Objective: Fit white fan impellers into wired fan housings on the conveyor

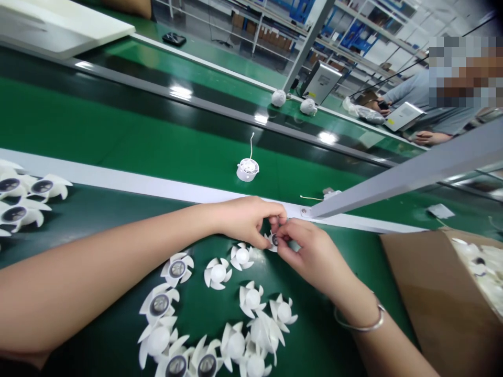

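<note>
My left hand (pixel 251 219) and my right hand (pixel 308 245) meet at the near side of the white rail. Between their fingertips is a small white fan blade wheel (pixel 272 242), its dark-ringed hub partly showing and the rest covered by fingers. Both hands have their fingers pinched at it. Below them, several similar wheels lie on the green bench in a loose ring. Some, like one fan wheel (pixel 177 268), show a dark ring and metal centre; others, like another wheel (pixel 218 273), show a plain white hub.
Beyond the rail, a round white fan housing (pixel 247 170) with an upright wire sits on the green belt (pixel 188 162). More fan wheels (pixel 23 196) are piled at left. A cardboard box (pixel 416 283) of white parts stands right, below a slanted metal post (pixel 393 173). A person (pixel 428 99) works across.
</note>
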Tool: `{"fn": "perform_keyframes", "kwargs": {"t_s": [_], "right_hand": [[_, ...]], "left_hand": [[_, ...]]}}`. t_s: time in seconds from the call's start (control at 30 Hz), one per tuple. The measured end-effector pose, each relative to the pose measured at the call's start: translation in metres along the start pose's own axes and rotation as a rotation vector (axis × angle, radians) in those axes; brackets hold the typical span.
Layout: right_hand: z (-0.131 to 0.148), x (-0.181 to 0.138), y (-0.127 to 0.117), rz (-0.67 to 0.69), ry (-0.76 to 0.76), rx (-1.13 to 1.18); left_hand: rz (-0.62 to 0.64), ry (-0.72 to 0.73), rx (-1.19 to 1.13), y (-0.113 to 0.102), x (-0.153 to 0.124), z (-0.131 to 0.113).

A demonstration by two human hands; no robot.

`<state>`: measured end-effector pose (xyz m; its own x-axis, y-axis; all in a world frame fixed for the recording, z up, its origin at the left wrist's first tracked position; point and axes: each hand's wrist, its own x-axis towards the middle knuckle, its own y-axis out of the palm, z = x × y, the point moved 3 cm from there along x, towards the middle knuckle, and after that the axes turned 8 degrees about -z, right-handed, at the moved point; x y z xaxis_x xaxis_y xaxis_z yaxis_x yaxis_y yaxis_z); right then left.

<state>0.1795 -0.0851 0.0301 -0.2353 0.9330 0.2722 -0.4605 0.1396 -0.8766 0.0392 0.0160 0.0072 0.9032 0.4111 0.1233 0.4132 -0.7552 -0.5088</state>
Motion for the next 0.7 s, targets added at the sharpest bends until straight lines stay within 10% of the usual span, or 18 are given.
{"fn": "perform_keyframes", "kwargs": {"t_s": [0.5,0.7], "right_hand": [[0.03,-0.019,-0.006,-0.031,-0.385,-0.476],[0.016,-0.02,-0.024,-0.026,-0.284,-0.35]], "left_hand": [[0.039,-0.029,-0.068,0.0,0.001,0.004],[0.042,-0.027,-0.056,-0.002,0.002,0.004]]}}
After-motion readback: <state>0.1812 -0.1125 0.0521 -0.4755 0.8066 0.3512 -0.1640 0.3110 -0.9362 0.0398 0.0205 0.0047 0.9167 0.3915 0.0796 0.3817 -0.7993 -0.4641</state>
